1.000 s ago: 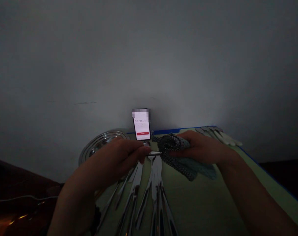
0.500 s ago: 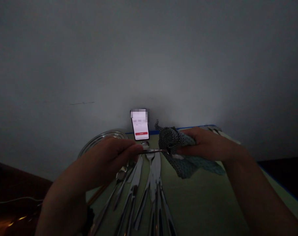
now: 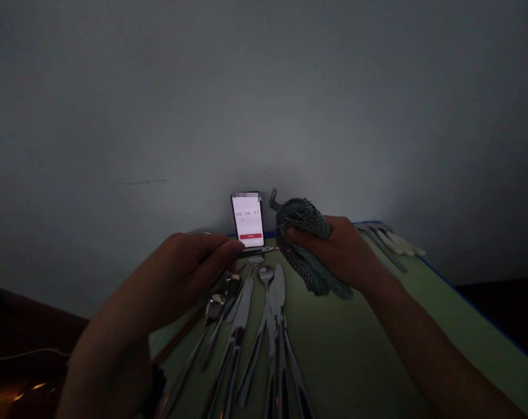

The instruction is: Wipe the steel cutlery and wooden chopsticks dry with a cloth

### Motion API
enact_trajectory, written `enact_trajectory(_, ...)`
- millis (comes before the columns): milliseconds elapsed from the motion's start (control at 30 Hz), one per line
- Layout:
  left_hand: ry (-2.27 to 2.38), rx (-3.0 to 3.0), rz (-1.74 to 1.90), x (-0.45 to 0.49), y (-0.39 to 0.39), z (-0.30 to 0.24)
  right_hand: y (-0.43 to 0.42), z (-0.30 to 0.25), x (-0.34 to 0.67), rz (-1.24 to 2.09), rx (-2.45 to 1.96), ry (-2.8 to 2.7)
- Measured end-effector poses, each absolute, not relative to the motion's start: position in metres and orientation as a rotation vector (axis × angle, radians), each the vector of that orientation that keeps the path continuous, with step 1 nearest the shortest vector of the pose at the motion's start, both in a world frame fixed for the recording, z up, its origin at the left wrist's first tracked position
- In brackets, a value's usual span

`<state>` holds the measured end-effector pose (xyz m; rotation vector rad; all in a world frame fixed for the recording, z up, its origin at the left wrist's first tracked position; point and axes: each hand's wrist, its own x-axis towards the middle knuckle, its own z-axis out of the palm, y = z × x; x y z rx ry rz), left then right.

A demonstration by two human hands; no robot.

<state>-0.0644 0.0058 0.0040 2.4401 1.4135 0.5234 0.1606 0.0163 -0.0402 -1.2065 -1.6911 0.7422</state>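
Note:
My left hand (image 3: 189, 270) is closed in a pinch on one end of a thin metal utensil (image 3: 259, 251), held level above the table. Its other end runs into a bunched grey and teal patterned cloth (image 3: 301, 233), which my right hand (image 3: 340, 250) grips around it. Which kind of utensil it is, I cannot tell. Below both hands, several knives, spoons and forks (image 3: 250, 326) lie side by side on a green table mat (image 3: 368, 349).
A lit phone (image 3: 248, 220) showing a timer leans against the grey wall behind the hands. More cutlery with pale handles (image 3: 388, 240) lies at the mat's far right corner. Dark wooden surface (image 3: 24, 355) sits to the left. The scene is dim.
Both hands have risen and drawn back toward the wall with the utensil and cloth. The cloth is bunched tighter, and the round metal tray at the left is now hidden behind my left hand.

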Motion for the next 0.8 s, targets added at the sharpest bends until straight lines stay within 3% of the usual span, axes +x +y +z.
enact_trajectory(367, 1.436, 2.452, 0.637, -0.065, 0.007, 0.004, 0.018, -0.054, 0.144, 1.064, -0.966, -1.24)
enact_trajectory(800, 1.396, 2.459, 0.472, -0.064, 0.011, 0.001, 0.019, -0.043, 0.174, 1.07, -1.021, -1.912)
